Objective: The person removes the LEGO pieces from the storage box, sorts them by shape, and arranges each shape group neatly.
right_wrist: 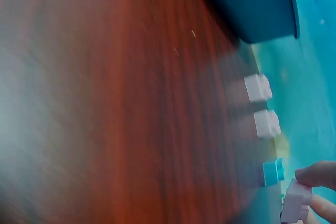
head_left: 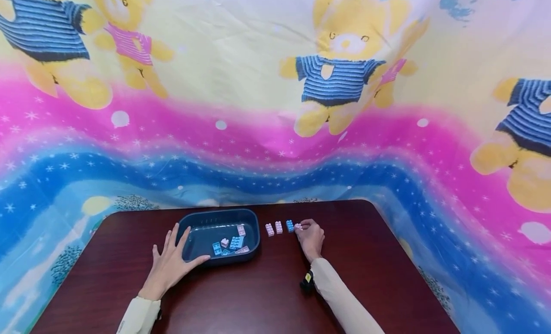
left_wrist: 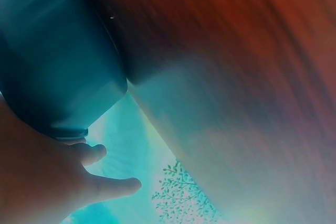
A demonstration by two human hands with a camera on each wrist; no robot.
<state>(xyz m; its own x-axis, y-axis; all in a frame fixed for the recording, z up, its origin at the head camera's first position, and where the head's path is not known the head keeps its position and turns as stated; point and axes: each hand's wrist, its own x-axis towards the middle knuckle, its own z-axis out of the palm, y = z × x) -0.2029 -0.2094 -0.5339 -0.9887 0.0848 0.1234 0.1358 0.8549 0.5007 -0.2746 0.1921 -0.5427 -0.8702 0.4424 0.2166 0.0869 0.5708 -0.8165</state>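
now right hand (head_left: 311, 236) pinches pink brick (right_wrist: 295, 201); left hand (head_left: 170, 262) touches tray (head_left: 254, 228).

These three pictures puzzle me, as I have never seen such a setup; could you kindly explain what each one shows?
No machine here: a person works with two bare hands. The large picture comes from a camera on the head, looking down at a dark wooden table. The other two come from cameras on each wrist, so they look tilted and blurred. The left hand rests open against a dark blue tray holding some pink and blue bricks. Right of the tray stand two pink bricks and a blue brick in a row. The right hand pinches a further pink brick beside the blue one.
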